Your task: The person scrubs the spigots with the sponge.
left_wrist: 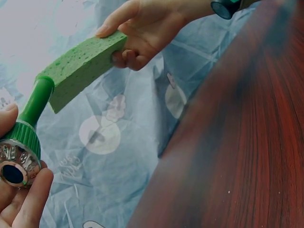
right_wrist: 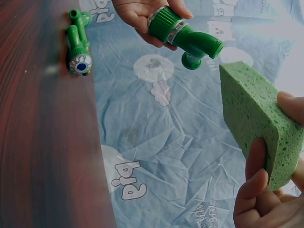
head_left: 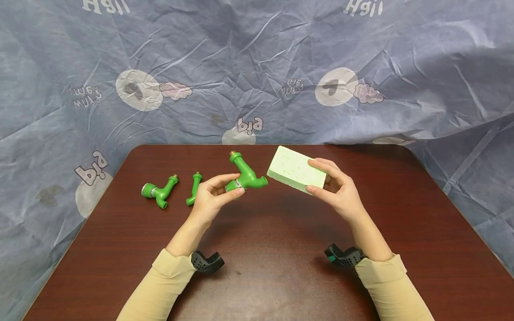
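Observation:
Between the fingers and thumb of my left hand (head_left: 210, 196) is a green plastic faucet (head_left: 250, 178), gripped by its ribbed knob end and raised over the table. Its spout points right, and its brass-tipped inlet points up and away. My right hand (head_left: 339, 189) pinches a pale green sponge (head_left: 296, 169) by its right end, thumb on the near side. The sponge's left corner comes close to the faucet's spout. In the right wrist view, the faucet (right_wrist: 197, 43) hangs just up and left of the sponge (right_wrist: 251, 109), whose porous surface shows clearly.
Two more green faucets lie on the brown table (head_left: 265, 276) at the left: one with its knob (head_left: 156, 192) in full view, another (head_left: 195, 187) partly behind my left hand. A wrinkled blue-grey printed cloth (head_left: 257, 67) hangs behind the table. Each wrist wears a black camera mount (head_left: 208, 262).

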A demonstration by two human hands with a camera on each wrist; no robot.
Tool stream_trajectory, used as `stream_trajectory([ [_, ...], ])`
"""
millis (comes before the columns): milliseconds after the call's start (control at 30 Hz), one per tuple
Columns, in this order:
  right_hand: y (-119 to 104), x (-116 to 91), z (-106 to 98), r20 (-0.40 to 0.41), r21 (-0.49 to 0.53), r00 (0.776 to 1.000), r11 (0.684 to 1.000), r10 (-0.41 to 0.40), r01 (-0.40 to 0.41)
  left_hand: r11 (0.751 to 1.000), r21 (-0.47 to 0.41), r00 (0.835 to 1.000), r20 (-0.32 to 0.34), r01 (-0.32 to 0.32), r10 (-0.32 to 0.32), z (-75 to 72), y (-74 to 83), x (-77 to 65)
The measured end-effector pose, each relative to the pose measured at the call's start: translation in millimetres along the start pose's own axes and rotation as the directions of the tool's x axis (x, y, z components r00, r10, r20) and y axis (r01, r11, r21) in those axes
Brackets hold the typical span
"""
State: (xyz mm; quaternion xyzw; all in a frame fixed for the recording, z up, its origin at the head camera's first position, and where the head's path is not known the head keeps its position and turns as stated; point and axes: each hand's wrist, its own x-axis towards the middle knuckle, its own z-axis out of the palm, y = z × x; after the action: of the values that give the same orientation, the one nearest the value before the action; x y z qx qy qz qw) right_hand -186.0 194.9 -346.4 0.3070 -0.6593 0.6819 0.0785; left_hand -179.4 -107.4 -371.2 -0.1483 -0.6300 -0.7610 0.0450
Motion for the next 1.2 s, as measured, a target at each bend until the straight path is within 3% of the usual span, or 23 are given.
stream_trajectory([
  [400,17,1,-2,-0.115,-0.071,0.989,0.992,0.093,-0.101,0.998,-0.041,0.993,-0.113,0.042,-0.046,-3.3,-13.1,4.8],
  [600,31,0,-3,-0.129,-0.113,0.979,0.978,0.16,-0.175,0.998,-0.027,0.983,-0.172,0.054,-0.058,-5.8,-27.1,6.9],
  [833,42,-2,-4,-0.144,-0.14,0.969,0.966,0.199,-0.219,1.0,-0.011,0.984,-0.173,0.024,-0.026,-10.5,-44.4,8.0],
  [1033,52,-4,-7,-0.166,-0.2,0.959,0.944,0.232,-0.263,0.999,0.029,0.987,-0.156,-0.023,0.027,-25.3,-83.2,13.5],
  [1200,63,-6,-10,-0.156,-0.21,0.946,0.926,0.286,-0.314,0.999,0.019,0.978,-0.208,0.036,-0.032,-21.9,-78.9,10.4],
])
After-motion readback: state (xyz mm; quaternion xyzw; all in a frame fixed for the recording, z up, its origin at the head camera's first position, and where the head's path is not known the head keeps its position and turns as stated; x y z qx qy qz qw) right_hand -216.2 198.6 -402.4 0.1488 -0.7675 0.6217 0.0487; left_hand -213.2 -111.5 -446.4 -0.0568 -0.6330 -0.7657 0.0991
